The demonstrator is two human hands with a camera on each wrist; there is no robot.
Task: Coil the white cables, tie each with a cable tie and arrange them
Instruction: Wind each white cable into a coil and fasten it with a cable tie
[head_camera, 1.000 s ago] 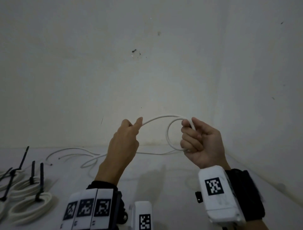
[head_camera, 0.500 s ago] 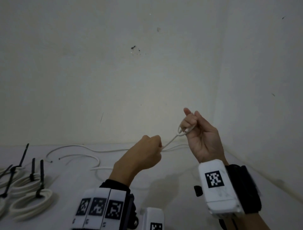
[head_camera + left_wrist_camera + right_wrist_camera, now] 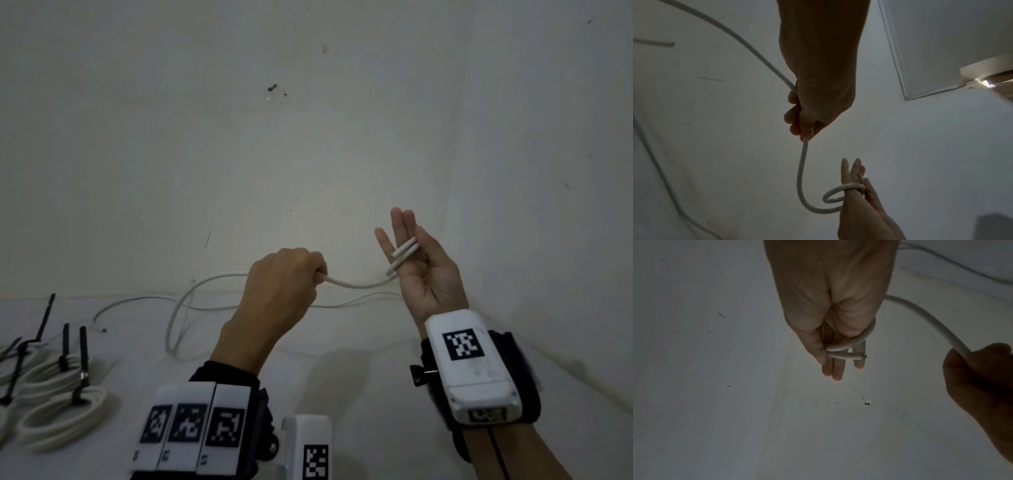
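Note:
In the head view my left hand is a fist that grips the white cable in the air above the white surface. From there the cable runs right to my right hand, which is raised with the palm towards me. The fingers stand straight up, one small turn of cable goes round them, and the thumb pins the cut end against them. The right wrist view shows that turn and the end under the thumb. The left wrist view shows the cable leaving my left hand and curling round the right fingers.
Several coiled white bundles with black cable ties lie at the front left. The slack cable and a thinner loose wire trail over the surface by the back wall. Two walls meet in a corner on the right.
My right fingers have gone from curled to straight, with the cable's big loop drawn down to a small turn round them. My left hand has closed into a fist on the cable.

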